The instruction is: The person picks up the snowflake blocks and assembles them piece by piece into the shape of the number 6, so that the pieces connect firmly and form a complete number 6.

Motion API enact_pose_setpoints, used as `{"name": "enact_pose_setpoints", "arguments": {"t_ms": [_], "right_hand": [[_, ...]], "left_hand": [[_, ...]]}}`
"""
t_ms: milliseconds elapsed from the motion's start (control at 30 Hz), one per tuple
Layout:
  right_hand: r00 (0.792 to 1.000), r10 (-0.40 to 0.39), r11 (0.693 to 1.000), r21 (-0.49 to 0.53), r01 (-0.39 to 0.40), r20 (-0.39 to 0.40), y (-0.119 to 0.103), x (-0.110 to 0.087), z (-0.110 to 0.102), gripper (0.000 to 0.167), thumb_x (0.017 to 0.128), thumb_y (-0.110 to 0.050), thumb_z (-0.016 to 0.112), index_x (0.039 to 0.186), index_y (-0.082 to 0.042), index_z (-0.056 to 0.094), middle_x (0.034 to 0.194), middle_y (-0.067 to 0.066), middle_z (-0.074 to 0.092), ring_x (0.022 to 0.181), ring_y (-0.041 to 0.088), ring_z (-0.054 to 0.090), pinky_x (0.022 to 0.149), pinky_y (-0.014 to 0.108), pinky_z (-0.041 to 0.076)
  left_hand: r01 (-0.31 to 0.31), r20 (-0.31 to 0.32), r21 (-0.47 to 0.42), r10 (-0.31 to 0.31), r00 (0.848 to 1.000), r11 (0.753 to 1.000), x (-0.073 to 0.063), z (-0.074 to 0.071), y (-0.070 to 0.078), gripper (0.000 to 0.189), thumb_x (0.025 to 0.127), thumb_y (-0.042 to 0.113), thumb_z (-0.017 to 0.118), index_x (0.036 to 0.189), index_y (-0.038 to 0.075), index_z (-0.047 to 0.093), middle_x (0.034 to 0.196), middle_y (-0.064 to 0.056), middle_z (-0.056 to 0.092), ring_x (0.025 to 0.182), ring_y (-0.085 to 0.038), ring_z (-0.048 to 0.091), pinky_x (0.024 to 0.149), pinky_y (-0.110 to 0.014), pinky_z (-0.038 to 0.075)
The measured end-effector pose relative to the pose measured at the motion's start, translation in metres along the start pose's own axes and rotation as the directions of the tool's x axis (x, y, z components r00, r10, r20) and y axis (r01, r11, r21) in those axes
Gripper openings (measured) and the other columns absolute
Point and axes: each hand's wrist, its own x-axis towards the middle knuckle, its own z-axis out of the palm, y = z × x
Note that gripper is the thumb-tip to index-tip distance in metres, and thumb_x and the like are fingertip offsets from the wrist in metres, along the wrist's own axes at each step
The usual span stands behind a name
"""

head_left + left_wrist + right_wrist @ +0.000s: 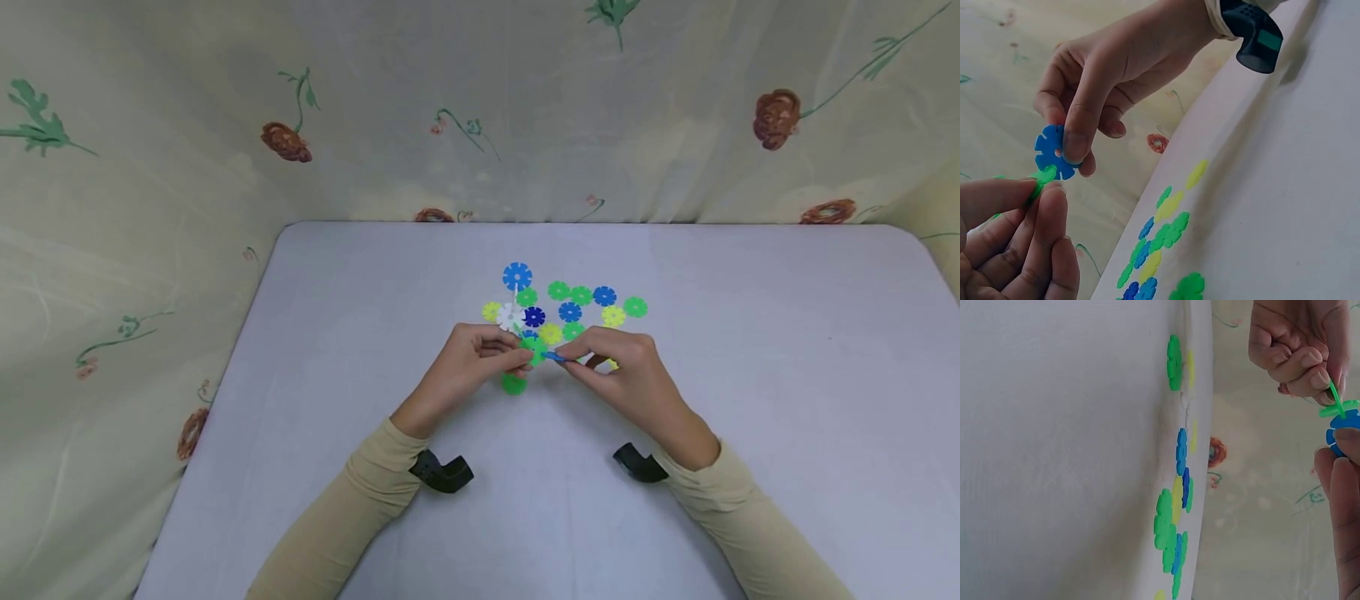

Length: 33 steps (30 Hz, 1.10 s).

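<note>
Out in front of me, above the table, my left hand [487,354] pinches green slotted discs [535,350] between thumb and fingers. My right hand [630,367] pinches a blue slotted disc [1054,150] by its edge. The rim of this blue disc meets the green piece [1042,178], and in the right wrist view two green discs [1339,407] cross at an angle beside the blue one. Fingers of both hands cover parts of these pieces. Near the left hand is a white disc [511,317], with a larger blue disc [517,276] beyond it.
Loose discs lie beyond and around the hands on the white table [360,333]: several green ones [635,307], blue ones [604,296] and yellow ones [612,316]. A single green disc [513,384] lies nearer me. A flowered curtain [525,125] hangs behind the table's far edge.
</note>
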Motion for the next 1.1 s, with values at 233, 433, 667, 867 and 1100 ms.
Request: {"name": "enact_pose_setpoints", "arguments": {"t_ms": [233, 433, 667, 867, 1100], "right_hand": [[0.999, -0.025, 0.999, 0.029, 0.026, -0.028, 0.0, 0.0, 0.003, 0.029, 0.073, 0.015, 0.084, 0.091, -0.006, 0.08, 0.087, 0.004, 0.08, 0.074, 0.015, 0.075, 0.069, 0.014, 0.06], [0.998, -0.026, 0.998, 0.059, 0.029, -0.05, -0.002, 0.0, 0.005, 0.03, 0.073, 0.017, 0.084, 0.093, -0.006, 0.08, 0.087, 0.006, 0.08, 0.073, 0.016, 0.074, 0.071, 0.013, 0.06], [0.996, -0.049, 0.995, 0.088, 0.056, -0.072, -0.004, 0.0, 0.008, 0.032, 0.072, 0.019, 0.083, 0.093, -0.004, 0.08, 0.087, 0.008, 0.079, 0.073, 0.017, 0.075, 0.072, 0.013, 0.06], [0.994, -0.068, 0.993, 0.088, 0.076, -0.087, -0.004, 0.0, 0.011, 0.032, 0.071, 0.02, 0.083, 0.093, -0.003, 0.08, 0.086, 0.01, 0.079, 0.073, 0.019, 0.075, 0.073, 0.013, 0.06], [0.994, -0.071, 0.992, 0.097, 0.079, -0.086, -0.005, 0.0, 0.011, 0.033, 0.071, 0.021, 0.083, 0.093, -0.003, 0.08, 0.086, 0.012, 0.079, 0.073, 0.02, 0.075, 0.075, 0.011, 0.059]], "left_hand": [[-0.004, 0.015, -0.003, 0.004, 1.0, 1.0, 0.0, -0.002, 0.002, 0.016, 0.098, 0.008, 0.07, 0.104, -0.006, 0.073, 0.098, -0.027, 0.077, 0.098, -0.049, 0.074, 0.088, -0.031, 0.064], [-0.015, 0.018, -0.002, 0.015, 1.0, 1.0, -0.001, -0.004, 0.004, 0.016, 0.098, 0.008, 0.07, 0.104, -0.006, 0.074, 0.093, -0.023, 0.078, 0.095, -0.049, 0.074, 0.087, -0.032, 0.064], [-0.02, 0.021, 0.021, 0.02, 1.0, 1.0, -0.001, -0.006, 0.002, 0.015, 0.097, 0.009, 0.071, 0.103, -0.005, 0.074, 0.09, -0.016, 0.079, 0.089, -0.038, 0.077, 0.088, -0.031, 0.063], [-0.022, 0.026, 0.002, 0.022, 0.999, 1.0, -0.001, -0.007, 0.003, 0.014, 0.097, 0.008, 0.071, 0.101, -0.005, 0.075, 0.087, -0.012, 0.079, 0.092, -0.05, 0.073, 0.088, -0.031, 0.062], [-0.021, 0.04, -0.036, 0.023, 0.999, 0.999, -0.002, -0.008, 0.005, 0.014, 0.097, 0.005, 0.07, 0.101, -0.007, 0.074, 0.084, -0.009, 0.078, 0.089, -0.051, 0.071, 0.087, -0.033, 0.063]]}}
